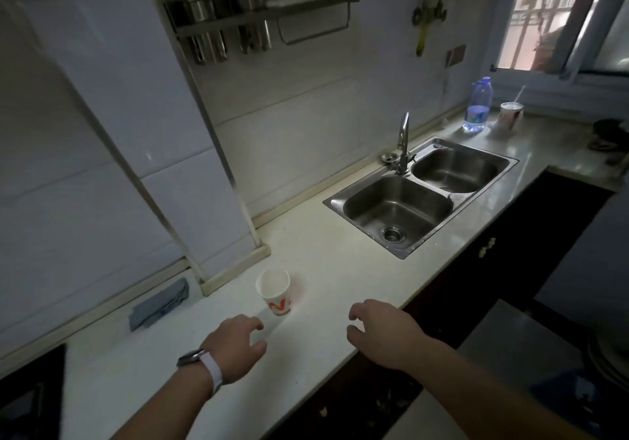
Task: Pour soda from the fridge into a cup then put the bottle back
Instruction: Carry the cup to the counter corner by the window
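A: Where does the cup sit from the hands?

B: The cup (273, 291) stands upright on the desk (323, 269), mouth up. It is just ahead of the left hand (235, 344) and a little to that hand's right, not touching it. The right hand (381, 332) is farther away, off to the cup's right.

A: Are the hands holding anything?

B: Nothing. Both hover palm down, fingers loosely curled.

A: And the soda?

B: No soda or fridge is in view. A clear bottle (478, 108) stands far ahead and to the right of the right hand, past the sink (354, 223). It looks like water to me.

A: Next move?

B: Probably fetching the soda. The left hand is nearer to steady the cup.
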The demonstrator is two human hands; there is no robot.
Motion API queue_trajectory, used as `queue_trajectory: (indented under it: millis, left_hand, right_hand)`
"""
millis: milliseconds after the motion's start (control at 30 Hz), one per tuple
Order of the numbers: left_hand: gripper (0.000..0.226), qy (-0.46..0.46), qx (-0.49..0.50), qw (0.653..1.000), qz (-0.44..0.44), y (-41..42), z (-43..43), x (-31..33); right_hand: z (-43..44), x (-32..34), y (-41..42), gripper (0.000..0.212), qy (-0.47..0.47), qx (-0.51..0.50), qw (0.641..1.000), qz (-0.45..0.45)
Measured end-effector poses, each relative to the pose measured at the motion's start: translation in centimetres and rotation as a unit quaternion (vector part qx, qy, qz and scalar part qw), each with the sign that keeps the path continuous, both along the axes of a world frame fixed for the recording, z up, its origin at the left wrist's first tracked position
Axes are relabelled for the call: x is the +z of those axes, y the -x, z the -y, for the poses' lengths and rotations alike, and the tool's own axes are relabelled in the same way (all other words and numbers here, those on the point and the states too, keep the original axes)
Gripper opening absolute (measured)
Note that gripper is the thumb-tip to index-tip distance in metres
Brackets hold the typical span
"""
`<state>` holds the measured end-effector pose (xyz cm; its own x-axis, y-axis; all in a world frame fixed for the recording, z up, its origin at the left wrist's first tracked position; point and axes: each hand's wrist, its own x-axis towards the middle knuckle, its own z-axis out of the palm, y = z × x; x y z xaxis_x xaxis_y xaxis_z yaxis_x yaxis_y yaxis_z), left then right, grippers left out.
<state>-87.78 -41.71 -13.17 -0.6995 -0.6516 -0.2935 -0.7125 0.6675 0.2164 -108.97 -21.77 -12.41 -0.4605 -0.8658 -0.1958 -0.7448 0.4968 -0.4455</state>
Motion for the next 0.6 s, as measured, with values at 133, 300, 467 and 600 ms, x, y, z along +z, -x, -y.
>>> queue_trajectory:
  millis: [133,300,467,600]
  left_hand:
    - [0.046,-0.034,0.04,0.999,0.006,0.4,1.3,-1.7]
    - [0.035,-0.093,0.087,0.992,-0.008,1.9,4.1,-4.2]
    - [0.035,-0.149,0.122,0.98,-0.047,2.6,7.5,-7.6]
    - [0.036,-0.194,0.196,0.955,-0.111,3.3,8.7,-9.4]
  right_hand:
    - [2.4,-1.1,1.0,0.04,-0.019,0.021,1.0,0.012]
    - [5.9,-2.7,2.5,0.04,-0.062,0.04,0.997,0.01]
    - [10.3,-3.6,3.9,0.039,-0.101,0.057,0.993,-0.007]
    - [13.3,-4.7,4.3,0.04,-0.125,0.056,0.991,0.006]
